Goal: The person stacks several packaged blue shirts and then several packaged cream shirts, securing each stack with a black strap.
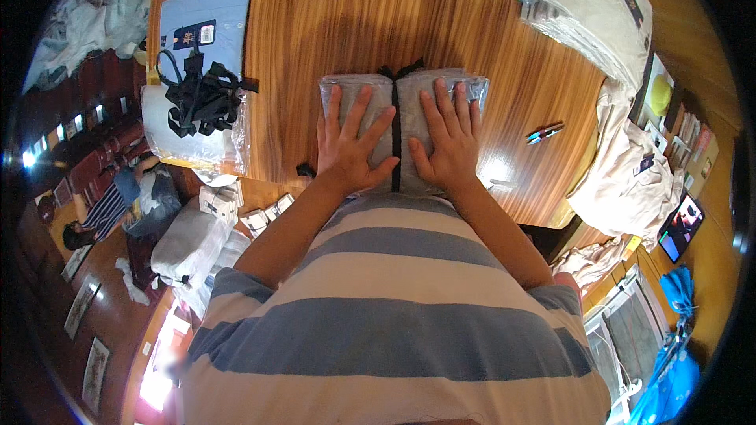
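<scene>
a: status? both hands flat on the grey bagged bundle (403, 130), right in front of the body at the near edge of the worktop (315, 24).

b: yes. left hand (352, 144) open, fingers spread, palm down on the left half. right hand (447, 138) the same on the right half. neither grips anything.

a: black strap (396, 138)?

b: runs down the middle between the 2 hands, its ends poking out at the far edge. can't tell if it's tied.

a: pressing tips?

b: my read: keep palm pressure even on both halves so the plastic doesn't slide on the glossy wood. thumbs stay just beside the strap, not on it, so it stays centred. push air out toward the far side.

a: anything close by?

b: pen-like item (544, 133) to the right of the right hand, apart from the bundle. tangle of black straps (198, 96) on a bagged stack, left of the left hand and further out. a small black bit touches the bundle's near left corner.
</scene>
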A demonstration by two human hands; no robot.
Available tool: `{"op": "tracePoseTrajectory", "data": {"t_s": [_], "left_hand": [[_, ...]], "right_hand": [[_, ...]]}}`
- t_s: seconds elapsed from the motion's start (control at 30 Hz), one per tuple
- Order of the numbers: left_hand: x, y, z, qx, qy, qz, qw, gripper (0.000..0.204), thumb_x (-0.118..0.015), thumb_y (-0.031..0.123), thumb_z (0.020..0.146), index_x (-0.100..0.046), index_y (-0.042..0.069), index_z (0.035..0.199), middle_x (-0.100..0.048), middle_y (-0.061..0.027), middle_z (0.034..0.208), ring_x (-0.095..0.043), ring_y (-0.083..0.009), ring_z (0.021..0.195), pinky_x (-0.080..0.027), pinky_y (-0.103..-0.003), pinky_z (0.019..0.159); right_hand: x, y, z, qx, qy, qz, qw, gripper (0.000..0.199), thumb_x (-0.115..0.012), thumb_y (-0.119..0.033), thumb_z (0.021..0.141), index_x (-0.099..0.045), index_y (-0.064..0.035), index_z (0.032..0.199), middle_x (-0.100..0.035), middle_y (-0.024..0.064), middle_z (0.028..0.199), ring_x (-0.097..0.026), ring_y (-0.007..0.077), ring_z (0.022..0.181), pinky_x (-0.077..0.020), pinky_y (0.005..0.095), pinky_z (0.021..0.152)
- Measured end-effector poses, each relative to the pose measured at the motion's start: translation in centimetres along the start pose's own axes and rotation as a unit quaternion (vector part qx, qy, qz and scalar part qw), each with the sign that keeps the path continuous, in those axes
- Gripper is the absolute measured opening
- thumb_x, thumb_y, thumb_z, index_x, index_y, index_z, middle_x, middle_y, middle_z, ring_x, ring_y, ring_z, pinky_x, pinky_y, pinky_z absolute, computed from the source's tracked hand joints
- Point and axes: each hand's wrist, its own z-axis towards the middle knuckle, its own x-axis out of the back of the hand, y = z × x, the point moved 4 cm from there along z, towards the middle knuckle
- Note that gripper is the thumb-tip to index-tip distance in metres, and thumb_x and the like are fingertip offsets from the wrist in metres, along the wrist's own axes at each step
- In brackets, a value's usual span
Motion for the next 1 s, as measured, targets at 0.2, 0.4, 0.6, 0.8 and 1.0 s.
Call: {"op": "tracePoseTrajectory", "data": {"t_s": [0.2, 0.4, 0.6, 0.8, 1.0], "left_hand": [[-0.7, -0.6, 0.1, -0.005, -0.004, -0.006, 1.000, 0.086, -0.074, 0.066, 0.078, -0.049, 0.037, 0.156, -0.023, -0.0108, 0.174, -0.014, -0.0550, 0.157, -0.030, -0.076, 0.112], [-1.6, -0.9, -0.2, -0.005, 0.007, -0.036, 0.999, 0.085, -0.072, 0.068, 0.079, -0.051, 0.037, 0.155, -0.026, -0.0120, 0.173, -0.013, -0.0560, 0.156, -0.026, -0.077, 0.115], [0.1, -0.9, 1.8, -0.040, 0.051, -0.069, 0.995, 0.092, -0.077, 0.069, 0.076, -0.052, 0.030, 0.155, -0.023, -0.0160, 0.173, -0.012, -0.0558, 0.157, -0.020, -0.076, 0.119], [5.5, 1.7, -2.0, -0.189, -0.136, 0.062, 0.970, 0.100, -0.088, 0.061, 0.068, -0.044, 0.045, 0.157, -0.019, -0.0104, 0.175, -0.013, -0.0490, 0.158, -0.017, -0.074, 0.122], [9.2, -4.2, 4.7, -0.252, -0.052, 0.233, 0.938, 0.082, -0.083, 0.025, 0.082, -0.050, 0.044, 0.154, -0.030, -0.0085, 0.172, -0.026, -0.0414, 0.158, -0.025, -0.060, 0.128]], "right_hand": [[-0.1, 0.0, 0.3, -0.012, -0.017, 0.005, 1.000, 0.076, -0.064, -0.046, 0.092, -0.048, -0.0141, 0.159, -0.034, 0.0138, 0.171, -0.023, 0.0404, 0.160, -0.0113, 0.0603, 0.127], [-0.5, 0.4, 0.2, 0.010, 0.015, 0.014, 1.000, 0.076, -0.066, -0.045, 0.090, -0.049, -0.0134, 0.157, -0.035, 0.0142, 0.170, -0.025, 0.0417, 0.159, -0.0164, 0.0626, 0.125], [0.8, 0.1, 1.7, 0.019, 0.027, 0.010, 0.999, 0.066, -0.064, -0.043, 0.096, -0.053, -0.0134, 0.154, -0.041, 0.0154, 0.166, -0.030, 0.0428, 0.156, -0.0191, 0.0611, 0.125], [5.9, 2.2, 0.7, 0.066, -0.060, 0.025, 0.996, 0.055, -0.067, -0.035, 0.101, -0.057, -0.0106, 0.150, -0.050, 0.0141, 0.160, -0.040, 0.0357, 0.153, -0.0291, 0.0601, 0.122], [5.4, -1.1, -7.1, -0.063, 0.014, -0.011, 0.998, 0.049, -0.077, -0.025, 0.094, -0.066, -0.0063, 0.137, -0.068, 0.0203, 0.133, -0.067, 0.0377, 0.119, -0.0569, 0.0433, 0.097]]}}
